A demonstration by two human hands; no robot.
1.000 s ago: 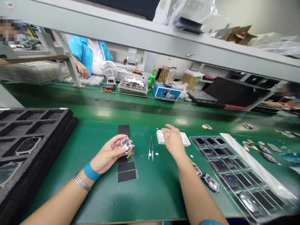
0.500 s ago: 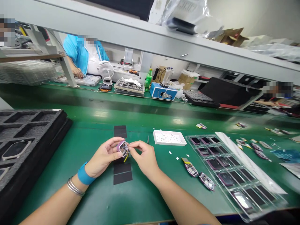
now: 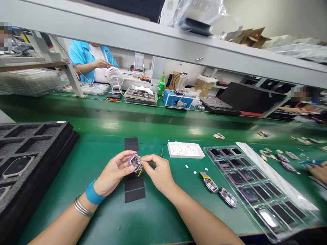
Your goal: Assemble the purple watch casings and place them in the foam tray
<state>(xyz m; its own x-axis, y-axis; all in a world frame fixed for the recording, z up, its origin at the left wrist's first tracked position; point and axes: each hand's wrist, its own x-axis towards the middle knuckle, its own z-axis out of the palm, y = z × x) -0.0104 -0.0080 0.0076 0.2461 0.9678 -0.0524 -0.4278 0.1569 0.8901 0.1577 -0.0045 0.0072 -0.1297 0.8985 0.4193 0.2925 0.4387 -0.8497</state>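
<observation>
In my left hand [image 3: 116,172] is a small smartwatch housing [image 3: 133,161] with a purple rim, its open inside with circuitry turned toward me. A yellow strip hangs from its lower edge. The fingertips of my right hand [image 3: 158,172] are pinched together at the housing's right edge; whatever lies between them is too small to make out. Beneath the hands, black rectangular sheets [image 3: 135,195] lie on the green table. Two similar watch housings [image 3: 210,183] rest to the right of my right forearm, one with a yellow-grey flap.
A white box [image 3: 186,150] with tiny pieces stands ahead, tweezers [image 3: 161,153] beside it. To the right lies a clear tray [image 3: 230,175] of watch parts. Black foam trays [image 3: 38,163] are stacked at left. A co-worker's hand [image 3: 318,172] reaches in at the right edge.
My hands stay at the housing, which has tilted slightly. The co-worker opposite has raised their hands from the table. Another person's hand has come in at the right edge.
</observation>
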